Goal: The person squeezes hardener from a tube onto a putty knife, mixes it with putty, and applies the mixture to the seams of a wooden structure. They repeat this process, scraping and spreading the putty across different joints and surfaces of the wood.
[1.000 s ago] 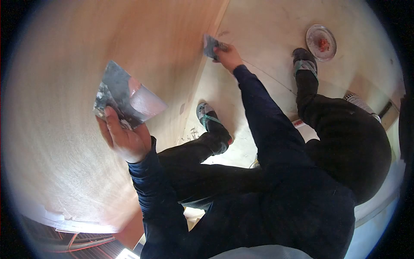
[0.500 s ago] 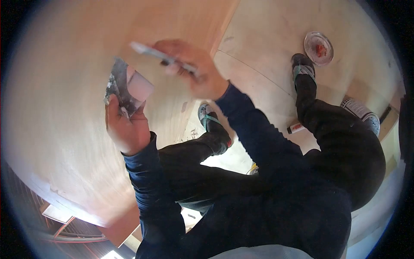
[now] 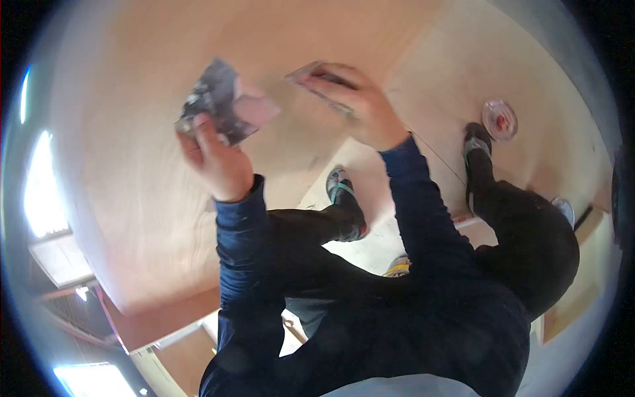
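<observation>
My left hand grips a dark, smeared metal putty plate, its thumb across the near edge. A smooth pinkish patch of filler sits at the right of that plate. To the right, my right hand is closed around a thin, flat putty knife, seen nearly edge-on and blurred. The two tools are apart, both held in front of a large pale wooden panel. How the right fingers sit on the knife is partly hidden.
A round clear dish with red paste lies by my right shoe. My left shoe stands near the panel's lower edge. A can shows partly behind my right leg, and a yellow-labelled container between my legs.
My view has shifted, so the panel and floor appear moved. The right hand has moved right, away from the plate, and its knife has turned. Both hands keep their tools.
</observation>
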`<action>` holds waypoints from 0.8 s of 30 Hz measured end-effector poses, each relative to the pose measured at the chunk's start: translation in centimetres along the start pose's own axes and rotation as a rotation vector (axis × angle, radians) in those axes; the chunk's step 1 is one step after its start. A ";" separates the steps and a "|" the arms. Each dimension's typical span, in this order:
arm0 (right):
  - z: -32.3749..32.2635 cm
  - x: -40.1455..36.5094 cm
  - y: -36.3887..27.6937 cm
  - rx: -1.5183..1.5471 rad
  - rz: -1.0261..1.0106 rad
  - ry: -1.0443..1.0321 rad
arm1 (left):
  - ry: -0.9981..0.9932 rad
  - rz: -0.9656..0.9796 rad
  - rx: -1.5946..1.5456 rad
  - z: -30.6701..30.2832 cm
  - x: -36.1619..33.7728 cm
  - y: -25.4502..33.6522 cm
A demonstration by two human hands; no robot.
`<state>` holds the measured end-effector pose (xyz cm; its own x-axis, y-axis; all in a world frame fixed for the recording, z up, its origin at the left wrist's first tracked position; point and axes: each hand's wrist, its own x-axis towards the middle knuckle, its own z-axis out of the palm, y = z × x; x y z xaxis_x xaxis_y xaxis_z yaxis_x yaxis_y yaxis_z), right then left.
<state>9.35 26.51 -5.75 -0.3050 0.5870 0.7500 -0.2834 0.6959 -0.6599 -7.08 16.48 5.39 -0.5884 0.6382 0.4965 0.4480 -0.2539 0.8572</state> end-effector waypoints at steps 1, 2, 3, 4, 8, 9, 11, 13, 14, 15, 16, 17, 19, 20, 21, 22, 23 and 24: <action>-0.8 0.5 -0.8 -0.096 -0.070 0.039 | -0.029 0.192 0.187 -0.5 0.0 -0.7; -1.0 1.3 -1.8 -0.199 -0.130 0.085 | -0.001 0.140 0.123 -0.6 -0.3 -0.3; -1.4 1.9 -3.0 -0.193 -0.143 0.075 | 0.015 0.081 0.054 -0.1 -0.8 0.5; -1.6 2.0 -3.8 -0.286 -0.161 0.036 | 0.022 0.084 0.044 -0.1 -1.3 0.4; -2.3 2.3 -5.4 -0.440 -0.154 -0.073 | -0.025 0.052 0.107 1.2 -2.6 0.3; -2.2 2.6 -5.2 -0.451 -0.160 -0.078 | -0.030 0.078 0.151 1.6 -2.3 0.2; -1.1 2.3 -4.5 -0.471 -0.154 -0.153 | -0.035 0.166 0.170 1.9 -2.0 -1.1; -0.2 -0.2 -4.2 -0.517 -0.161 -0.128 | -0.060 0.255 0.187 1.5 -3.5 -2.3; -0.3 -0.9 -3.4 -0.441 -0.153 -0.212 | 0.039 0.297 0.270 0.7 -2.9 -4.0; -0.8 -1.7 -2.3 -0.368 -0.145 -0.288 | 0.133 0.344 0.347 1.4 -2.4 -4.4; -1.3 -2.6 -0.5 -0.200 -0.089 -0.410 | 0.148 0.284 0.310 1.7 -2.2 -4.4; -1.8 -3.9 1.4 -0.215 -0.060 -0.395 | 0.161 0.225 0.280 2.3 -2.0 -2.6; -1.8 -4.9 5.0 0.184 0.235 -0.262 | 0.128 0.271 0.186 2.0 -0.1 -0.7; -2.7 -7.0 7.9 0.278 0.461 -0.102 | 0.140 0.256 0.178 3.1 -0.2 -1.1; -4.0 -9.0 10.7 0.375 0.686 0.062 | 0.126 0.242 0.181 3.7 -0.6 -2.4; -5.5 -9.9 12.7 0.446 0.809 0.194 | 0.075 0.190 0.175 3.9 -1.1 -3.5; -6.9 -10.8 14.6 0.517 0.930 0.332 | 0.021 0.138 0.172 4.2 -1.5 -4.3; -8.1 -11.4 16.2 0.470 0.989 0.438 | 0.047 -0.010 0.149 5.0 -1.9 -4.0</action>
<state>15.61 34.42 -24.61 -0.2679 0.9412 -0.2061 -0.4340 -0.3089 -0.8463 -4.38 19.90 0.37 -0.6225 0.6046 0.4970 0.5348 -0.1350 0.8341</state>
